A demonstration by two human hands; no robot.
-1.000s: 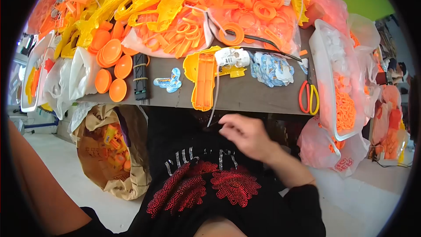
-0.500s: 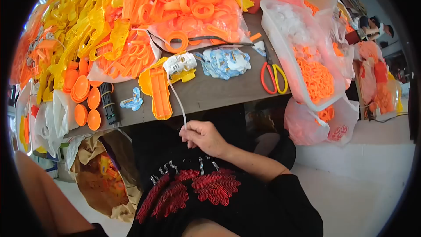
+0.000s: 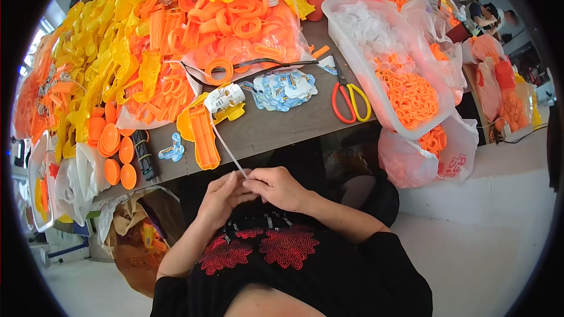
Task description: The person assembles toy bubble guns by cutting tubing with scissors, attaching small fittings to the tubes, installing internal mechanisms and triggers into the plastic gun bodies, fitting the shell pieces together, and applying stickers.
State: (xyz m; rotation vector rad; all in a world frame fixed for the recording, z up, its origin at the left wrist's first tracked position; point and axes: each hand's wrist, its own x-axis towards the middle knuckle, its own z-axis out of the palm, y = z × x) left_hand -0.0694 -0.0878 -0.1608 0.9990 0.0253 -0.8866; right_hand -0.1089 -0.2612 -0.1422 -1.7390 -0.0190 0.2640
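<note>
A white tube (image 3: 228, 148) runs down from a white cylindrical part (image 3: 224, 98) on the table to my hands. My right hand (image 3: 279, 188) pinches its lower end. Beside it, my left hand (image 3: 224, 198) has its fingers bent close to the same end; whether they grip it I cannot make out. The white part rests on a yellow shell (image 3: 187, 124) with an orange handle piece (image 3: 204, 138), near the table's front edge. Blue stickers lie in a pile (image 3: 285, 90) to the right, and a smaller blue sticker (image 3: 171, 148) lies to the left.
Scissors (image 3: 351, 100) lie beside a white bin (image 3: 346, 41) of orange rings. Orange and yellow plastic parts (image 3: 106, 53) heap along the back. Orange cups (image 3: 110, 138) and a banded black bundle (image 3: 143, 154) sit at left. Below stands a paper bag (image 3: 138, 258). A person (image 3: 484, 17) is far right.
My left hand has come in from the left to the tube's lower end, beside my right hand. My right hand took hold of the tube earlier. The view has shifted to the right.
</note>
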